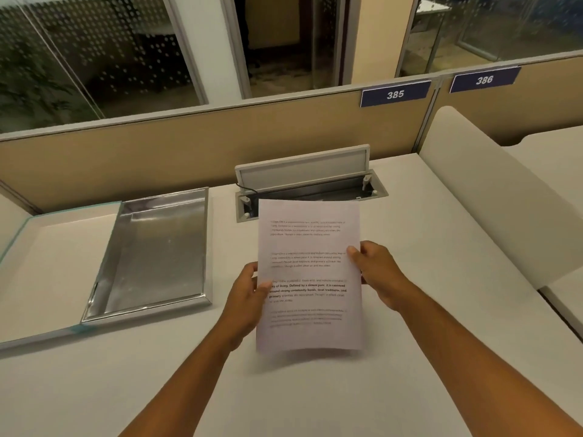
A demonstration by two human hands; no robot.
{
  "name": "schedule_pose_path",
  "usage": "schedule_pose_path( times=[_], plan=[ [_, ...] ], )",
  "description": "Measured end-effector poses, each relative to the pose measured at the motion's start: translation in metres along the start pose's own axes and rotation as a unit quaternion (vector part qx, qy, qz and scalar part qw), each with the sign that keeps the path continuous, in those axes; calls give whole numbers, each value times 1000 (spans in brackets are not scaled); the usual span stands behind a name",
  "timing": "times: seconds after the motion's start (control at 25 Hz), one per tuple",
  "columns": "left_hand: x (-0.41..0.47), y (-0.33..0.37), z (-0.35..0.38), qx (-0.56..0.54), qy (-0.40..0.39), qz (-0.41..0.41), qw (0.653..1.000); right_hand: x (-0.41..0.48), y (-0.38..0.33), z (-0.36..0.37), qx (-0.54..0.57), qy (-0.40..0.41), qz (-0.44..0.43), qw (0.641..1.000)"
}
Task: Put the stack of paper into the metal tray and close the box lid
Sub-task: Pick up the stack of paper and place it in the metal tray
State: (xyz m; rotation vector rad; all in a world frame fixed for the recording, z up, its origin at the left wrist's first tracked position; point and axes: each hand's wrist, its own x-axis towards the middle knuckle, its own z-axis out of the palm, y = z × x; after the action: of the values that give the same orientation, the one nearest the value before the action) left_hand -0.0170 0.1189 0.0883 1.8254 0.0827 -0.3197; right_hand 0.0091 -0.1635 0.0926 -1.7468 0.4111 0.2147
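Observation:
A stack of printed white paper (310, 244) is held up above the desk, in front of me. My left hand (249, 294) grips its left edge and my right hand (377, 275) grips its right edge, thumbs on the top sheet. To the left lies the shiny metal tray (157, 250), with nothing in it, resting flat on the desk. The box lid (53, 257), white inside with a pale teal rim, lies open flat, joined to the tray's left side.
A grey cable hatch (303, 175) in the desk stands with its flap raised, just behind the paper. A tan partition (189, 140) runs along the back. A padded divider (492, 190) borders the desk on the right.

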Motion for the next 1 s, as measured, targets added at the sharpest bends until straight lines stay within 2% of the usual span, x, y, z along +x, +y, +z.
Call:
schedule_pose_path(
  times=[0.2,0.36,0.56,0.84,1.0],
  plan=[
    [-32,-21,-52,67,124,76,987,-42,-17,72,-51,24,-146,988],
    [-50,-37,-85,84,190,108,972,-68,-19,114,-47,14,-211,976],
    [-64,-61,-109,66,196,121,971,-87,-18,147,-39,14,-240,970],
    [-74,-76,-122,39,171,116,978,-103,-8,167,-39,21,-225,973],
    [-77,-56,-128,-28,170,164,971,-105,-7,169,-56,24,-228,972]
  ],
)
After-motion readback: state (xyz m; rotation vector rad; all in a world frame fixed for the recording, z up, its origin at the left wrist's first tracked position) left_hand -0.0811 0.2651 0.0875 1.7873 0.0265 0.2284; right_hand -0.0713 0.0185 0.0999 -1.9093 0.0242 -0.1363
